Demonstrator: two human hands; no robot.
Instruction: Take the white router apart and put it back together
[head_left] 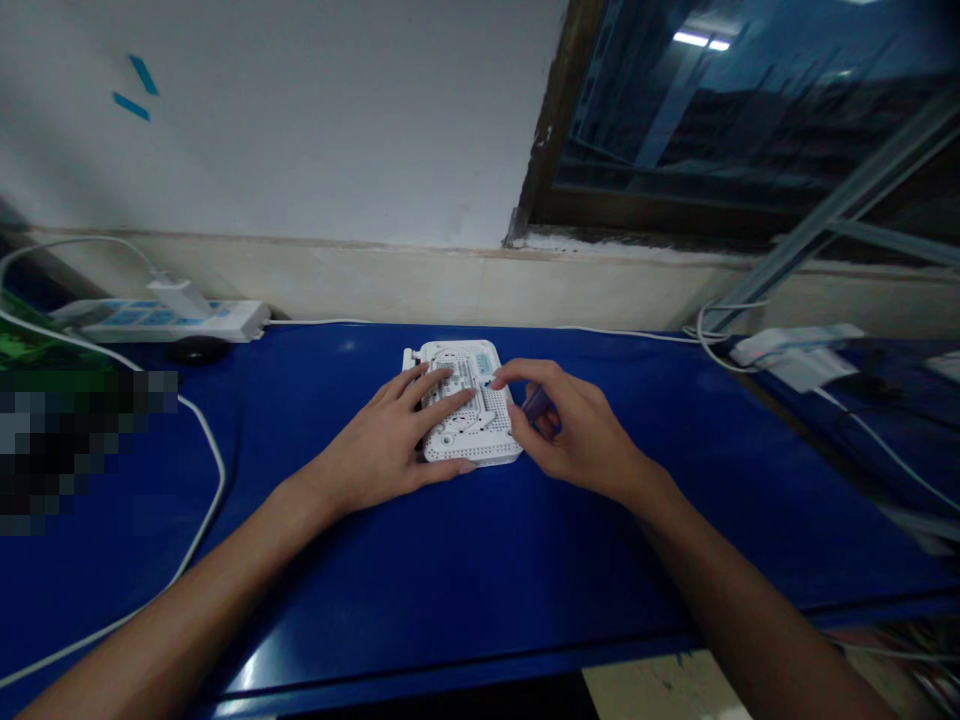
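Forearms (202, 605) are stretching across the blue counter (480, 570). The left hand (382, 442) is pressing flat and spread on a white perforated casing (469, 365) mid-frame; the right hand (577, 430) is pinching a small purple object (535, 403) beside it.

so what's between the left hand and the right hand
The white vented plastic casing lies between the left hand and the right hand, as the head view shows.

Two hands (382, 440) (577, 430), one white router (469, 362), one purple handle (536, 403), one power strip (165, 322).
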